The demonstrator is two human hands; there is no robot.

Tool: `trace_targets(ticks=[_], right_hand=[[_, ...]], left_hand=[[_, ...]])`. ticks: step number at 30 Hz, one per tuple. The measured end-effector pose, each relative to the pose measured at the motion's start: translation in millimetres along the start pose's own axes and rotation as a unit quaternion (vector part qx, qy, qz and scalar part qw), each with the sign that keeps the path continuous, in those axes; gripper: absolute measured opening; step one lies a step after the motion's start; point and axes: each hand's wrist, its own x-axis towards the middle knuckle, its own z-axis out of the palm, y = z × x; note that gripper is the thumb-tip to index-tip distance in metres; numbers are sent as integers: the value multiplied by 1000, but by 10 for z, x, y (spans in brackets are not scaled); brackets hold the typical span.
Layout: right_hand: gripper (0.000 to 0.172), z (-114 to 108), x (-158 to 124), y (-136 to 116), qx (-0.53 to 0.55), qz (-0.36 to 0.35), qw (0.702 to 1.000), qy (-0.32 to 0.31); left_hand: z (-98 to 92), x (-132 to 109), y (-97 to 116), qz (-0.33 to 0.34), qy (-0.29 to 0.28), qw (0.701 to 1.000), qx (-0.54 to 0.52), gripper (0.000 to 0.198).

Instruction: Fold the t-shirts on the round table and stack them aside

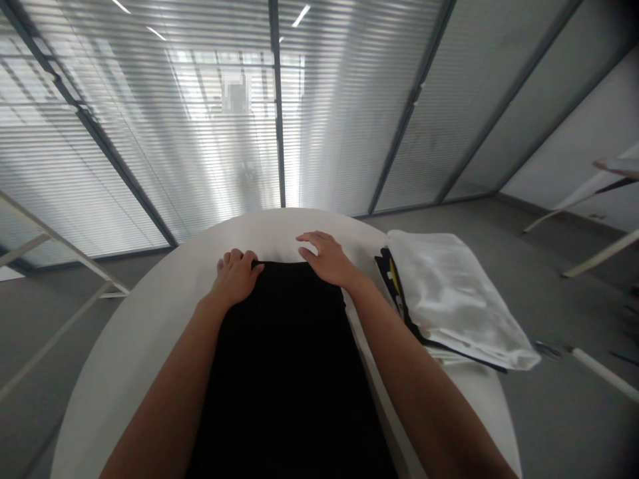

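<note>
A black garment (pixel 284 359) lies lengthwise on the round white table (pixel 124 346), its narrower end at the far side and its near end running out of view. My left hand (pixel 237 276) is closed on its far left corner, with the thumb along the edge and the fingers curled. Over the far right corner rests my right hand (pixel 324 259). Its thumb and forefinger are spread apart, pointing left, with nothing between them; the heel of the hand touches the cloth.
A stack of folded clothes, white cloth (pixel 449 286) over black, lies at the table's right edge. Behind the table stands a glass wall with blinds (pixel 224 133). A pale metal frame (pixel 64 246) is on the left, and table legs (pixel 599 256) show on the right.
</note>
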Motion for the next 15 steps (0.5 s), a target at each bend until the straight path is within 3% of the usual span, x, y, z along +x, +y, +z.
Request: trace_targets(ticks=[4,8,12,15], right_hand=[[49,205,-56,-31,-36,29,997,-63],[58,493,-133,29,-108,51,981,-156],[59,643,-166,106,-146,46,981,-118],[58,671,-175,118,-144,50,983,-100]], left_hand=[[-68,-10,50,70,40,997,-3,39],[42,-23,125,115,-11,993,-28,55],[276,-22,123,63,-88,994,-22,65],[359,-17,98,47,-98,994,-11,65]])
